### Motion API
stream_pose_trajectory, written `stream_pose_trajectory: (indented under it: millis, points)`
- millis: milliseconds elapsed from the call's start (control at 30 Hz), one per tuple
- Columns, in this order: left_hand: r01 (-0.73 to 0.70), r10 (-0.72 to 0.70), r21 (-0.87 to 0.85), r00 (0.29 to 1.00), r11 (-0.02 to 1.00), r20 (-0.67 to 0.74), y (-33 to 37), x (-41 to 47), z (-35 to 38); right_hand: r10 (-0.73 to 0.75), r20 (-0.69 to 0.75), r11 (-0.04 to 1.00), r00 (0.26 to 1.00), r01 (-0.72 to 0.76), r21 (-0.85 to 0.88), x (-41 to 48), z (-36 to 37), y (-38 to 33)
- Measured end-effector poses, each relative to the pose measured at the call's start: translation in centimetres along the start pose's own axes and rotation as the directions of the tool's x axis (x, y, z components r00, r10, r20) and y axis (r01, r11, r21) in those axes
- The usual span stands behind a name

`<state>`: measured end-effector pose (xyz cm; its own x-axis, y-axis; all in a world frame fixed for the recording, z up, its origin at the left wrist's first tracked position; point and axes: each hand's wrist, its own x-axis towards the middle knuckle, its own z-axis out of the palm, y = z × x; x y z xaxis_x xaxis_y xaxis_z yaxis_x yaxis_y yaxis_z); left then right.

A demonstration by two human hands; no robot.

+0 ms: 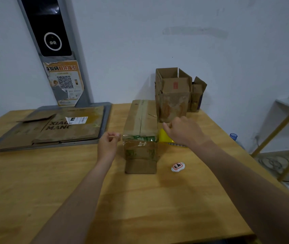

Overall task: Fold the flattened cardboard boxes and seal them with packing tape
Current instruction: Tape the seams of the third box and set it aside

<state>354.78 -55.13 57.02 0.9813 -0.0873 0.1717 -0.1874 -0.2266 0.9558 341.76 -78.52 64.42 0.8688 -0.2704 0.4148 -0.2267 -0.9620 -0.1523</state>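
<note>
**Hands either side of the taped box**

Pinched between thumb and forefinger, our left hand point(108, 142) holds something thin and pale, too small to identify; the hand hovers just left of the long brown cardboard box point(141, 136). Our right hand point(184, 131) reaches over the yellow roll of packing tape point(164, 137), fingers curled loosely; we cannot tell whether it grips the roll or only hovers above it.

We see the box lying in the middle of the light wooden table point(69, 182), its long axis running from near to far. A strip of clear-brown tape runs along its top seam and folds down over the near end. The yellow roll sits just right of the box.

Near and to the right lies a small white oval tag with red print point(178, 166). At the far right stand two open, upright brown boxes point(172, 95), against the white wall. On the left, flattened cardboard sheets point(61, 127) rest on a grey metal base plate point(107, 117).
</note>
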Motion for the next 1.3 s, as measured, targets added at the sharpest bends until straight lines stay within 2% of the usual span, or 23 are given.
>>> stream_pose_trajectory:
  millis: [233, 367, 500, 600, 733, 833, 867, 933, 967, 1033, 1100, 1133, 1200, 1300]
  points:
    - [0.052, -0.052, -0.002, 0.998, 0.999, 0.022, -0.7, 0.1, 2.1, -0.019, -0.022, 1.0, 1.0, 0.019, 0.015, 0.6, 1.0, 0.2]
    - [0.207, -0.199, -0.06, 0.973, 0.977, 0.118, -0.1, 0.0, 1.6, 0.01, -0.042, 0.998, 0.999, -0.007, 0.057, 0.1, 1.3, 0.5]
    - [-0.027, 0.036, -0.102, 0.996, 0.994, 0.088, 0.1, -0.3, 0.4, -0.001, -0.047, 0.995, 0.999, 0.005, 0.096, -0.6, 1.4, 0.0]
    - [-0.045, 0.055, -0.118, 0.995, 0.992, 0.081, 0.4, -0.7, -1.1, -0.013, -0.044, 0.993, 0.999, 0.018, 0.117, -0.9, 1.2, -0.9]
    - [-0.059, 0.063, -0.033, 0.988, 0.998, 0.142, 0.2, -1.2, -4.1, -0.033, -0.036, 0.992, 0.999, 0.037, 0.125, -1.4, 1.2, -1.8]
    - [-0.103, 0.07, 0.143, 0.973, 0.984, 0.219, 0.8, -1.6, -6.4, -0.056, -0.043, 0.993, 0.998, 0.06, 0.101, -1.5, 1.3, -2.5]
    - [-0.164, 0.106, 0.268, 0.97, 0.949, 0.219, 1.2, -1.6, -6.9, -0.064, -0.042, 0.993, 0.997, 0.068, 0.095, -1.4, 1.3, -2.7]
    - [-0.338, 0.269, 0.473, 0.94, 0.814, 0.209, 2.1, -2.1, -7.3, -0.076, -0.037, 0.993, 0.996, 0.079, 0.085, -1.3, 1.2, -3.1]
    - [-0.44, 0.371, 0.497, 0.898, 0.747, 0.237, 3.0, -2.7, -7.1, -0.078, -0.035, 0.993, 0.996, 0.081, 0.082, -1.2, 1.1, -3.2]
    - [-0.638, 0.504, 0.481, 0.77, 0.601, 0.391, 4.6, -4.3, -5.6, -0.08, -0.029, 0.993, 0.996, 0.082, 0.084, -1.3, 1.1, -3.3]
    - [-0.75, 0.479, 0.488, 0.661, 0.447, 0.577, 5.3, -5.7, -3.2, -0.072, -0.027, 0.994, 0.997, 0.074, 0.086, -1.3, 0.9, -3.5]
    - [-0.769, 0.435, 0.507, 0.638, 0.389, 0.635, 5.4, -6.3, -2.1, -0.067, -0.027, 0.995, 0.997, 0.069, 0.077, -1.4, 0.9, -3.6]
    - [-0.773, 0.382, 0.566, 0.634, 0.286, 0.672, 4.8, -6.8, -0.5, -0.075, -0.029, 0.997, 0.997, 0.076, 0.026, -1.5, 0.8, -3.8]
    - [-0.774, 0.414, 0.609, 0.617, 0.172, 0.669, 3.9, -6.9, 0.1, -0.101, -0.027, 0.994, 0.995, 0.1, -0.044, -1.5, 0.5, -4.0]
